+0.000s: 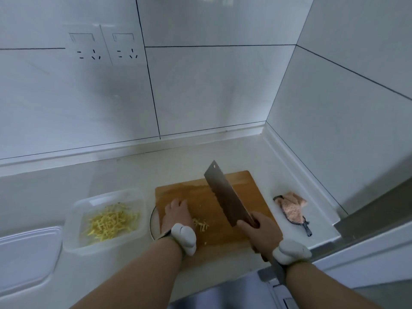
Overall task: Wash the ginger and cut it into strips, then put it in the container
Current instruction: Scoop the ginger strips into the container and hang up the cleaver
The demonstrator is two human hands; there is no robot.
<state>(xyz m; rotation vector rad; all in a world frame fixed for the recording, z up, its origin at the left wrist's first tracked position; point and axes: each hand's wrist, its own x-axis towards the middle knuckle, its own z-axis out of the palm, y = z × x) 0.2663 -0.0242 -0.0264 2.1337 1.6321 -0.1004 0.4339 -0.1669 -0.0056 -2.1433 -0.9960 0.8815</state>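
Observation:
A wooden cutting board (249,192) lies on the pale counter. A small heap of yellow ginger strips (201,224) sits on it near the front, with a few loose bits beside it. My left hand (177,214) rests on the board just left of that heap, fingers curled down; whether it holds anything is hidden. My right hand (259,231) grips the handle of a cleaver (225,195), whose blade is raised and angled over the middle of the board. Left of the board stands a clear plastic container (74,210) holding several ginger strips (111,221).
The container's lid (26,255) lies at the far left. A round plate edge (152,221) pokes out from under the board's left side. A pink cloth (292,207) lies right of the board. Tiled walls close the back and the right corner.

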